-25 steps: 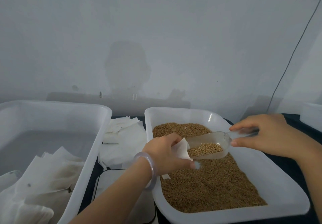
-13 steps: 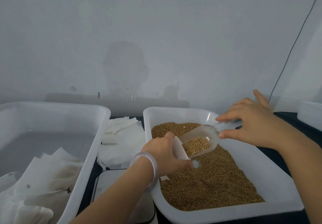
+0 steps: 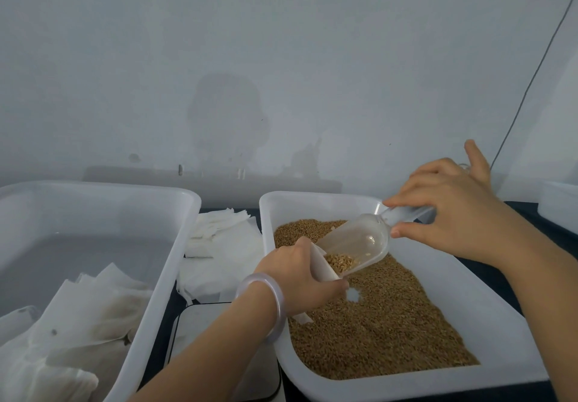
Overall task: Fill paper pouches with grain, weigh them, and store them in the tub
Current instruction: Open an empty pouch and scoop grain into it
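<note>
Head view: the left hand [image 3: 300, 276] grips a white paper pouch [image 3: 325, 268] just above the grain [image 3: 391, 323] in the tray [image 3: 500, 323]. Its mouth meets a clear scoop [image 3: 359, 245], which the right hand [image 3: 453, 217] pinches by the handle. The pouch looks thin and soft. I think it sags when full, so hold it near the mouth and support the bottom. Spare pouches [image 3: 219, 239] lie beside the tray. The tub [image 3: 175, 245] stands left, beyond the tray wall.
</note>
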Action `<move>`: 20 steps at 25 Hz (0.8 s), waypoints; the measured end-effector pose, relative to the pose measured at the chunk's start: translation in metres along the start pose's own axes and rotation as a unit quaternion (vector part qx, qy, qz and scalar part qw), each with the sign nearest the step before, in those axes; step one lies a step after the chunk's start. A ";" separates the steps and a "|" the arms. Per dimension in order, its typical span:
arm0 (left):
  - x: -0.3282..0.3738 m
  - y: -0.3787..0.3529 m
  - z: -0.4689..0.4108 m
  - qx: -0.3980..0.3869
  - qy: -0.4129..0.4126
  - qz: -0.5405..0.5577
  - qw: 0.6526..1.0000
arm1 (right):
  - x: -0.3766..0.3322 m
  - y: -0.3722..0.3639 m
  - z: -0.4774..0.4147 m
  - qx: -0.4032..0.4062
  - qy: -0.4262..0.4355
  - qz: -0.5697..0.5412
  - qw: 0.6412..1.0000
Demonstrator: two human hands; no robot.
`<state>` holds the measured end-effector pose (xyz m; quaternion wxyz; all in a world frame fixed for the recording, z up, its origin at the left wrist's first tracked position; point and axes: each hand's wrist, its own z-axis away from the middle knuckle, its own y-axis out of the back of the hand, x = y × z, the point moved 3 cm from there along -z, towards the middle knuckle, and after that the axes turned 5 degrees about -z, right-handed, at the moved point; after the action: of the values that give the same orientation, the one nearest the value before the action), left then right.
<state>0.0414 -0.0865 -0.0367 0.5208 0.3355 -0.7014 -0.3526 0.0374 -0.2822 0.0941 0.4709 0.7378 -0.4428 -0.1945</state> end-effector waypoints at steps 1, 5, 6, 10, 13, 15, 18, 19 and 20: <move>0.000 0.001 0.000 0.005 0.007 0.012 1.000 | 0.000 0.003 0.001 0.027 0.009 -0.008 1.000; 0.000 0.001 0.000 0.006 0.017 0.015 1.000 | -0.005 0.009 0.000 0.044 0.027 -0.002 0.999; 0.000 0.001 0.000 0.006 0.017 0.012 1.000 | -0.006 0.010 -0.001 0.036 0.028 0.003 0.999; 0.000 0.001 0.000 0.002 0.028 0.003 1.000 | -0.012 0.011 -0.002 0.024 0.046 0.023 0.998; 0.001 0.001 0.000 -0.002 0.032 -0.011 0.999 | -0.012 0.010 -0.001 0.029 0.064 0.033 0.997; 0.001 0.001 0.000 -0.009 0.039 -0.007 0.999 | -0.009 0.008 0.001 0.015 0.054 0.020 0.998; 0.002 0.001 0.001 -0.012 0.041 0.004 0.999 | 0.002 0.002 0.006 -0.008 0.019 -0.031 0.999; 0.002 0.001 0.000 -0.010 0.038 0.011 0.999 | 0.007 -0.001 0.008 -0.022 0.004 -0.048 0.999; 0.002 0.001 0.000 -0.008 0.032 0.015 0.999 | 0.013 -0.004 0.010 -0.040 -0.017 -0.068 0.997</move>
<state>0.0412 -0.0874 -0.0348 0.5508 0.3320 -0.6865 -0.3393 0.0395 -0.2979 0.0874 0.4780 0.7434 -0.3917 -0.2558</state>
